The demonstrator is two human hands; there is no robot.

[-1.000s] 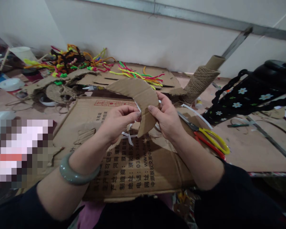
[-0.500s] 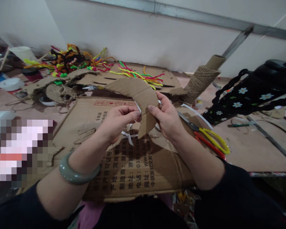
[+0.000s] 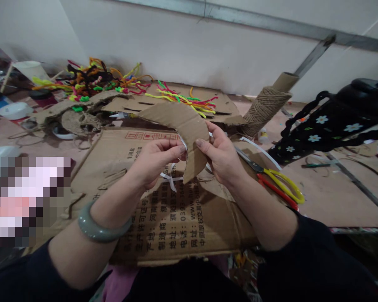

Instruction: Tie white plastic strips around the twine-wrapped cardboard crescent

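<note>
A curved, crescent-shaped piece of cardboard [image 3: 179,117] is held up in front of me. My right hand [image 3: 222,155] grips its right side, thumb on the near face and fingers behind. My left hand [image 3: 160,161] is closed in a pinch at the inner edge, where a thin white strip [image 3: 183,141] shows at the fingertips. More narrow white strips [image 3: 171,180] lie just below on a flattened cardboard sheet [image 3: 182,235] with printed writing. Scissors [image 3: 279,184] with yellow and red handles rest to the right of my right hand.
Behind lie colourful pipe cleaners [image 3: 182,100] on cardboard and a tangled heap [image 3: 94,79] of more. A twine roll [image 3: 266,107] and a black flowered bottle [image 3: 321,121] stand right. A glue tube [image 3: 122,115], paint jars [image 3: 42,97] and a paper cup [image 3: 31,70] are left.
Almost nothing differs. Both hands keep their places on the cardboard crescent, which has tilted very slightly.
</note>
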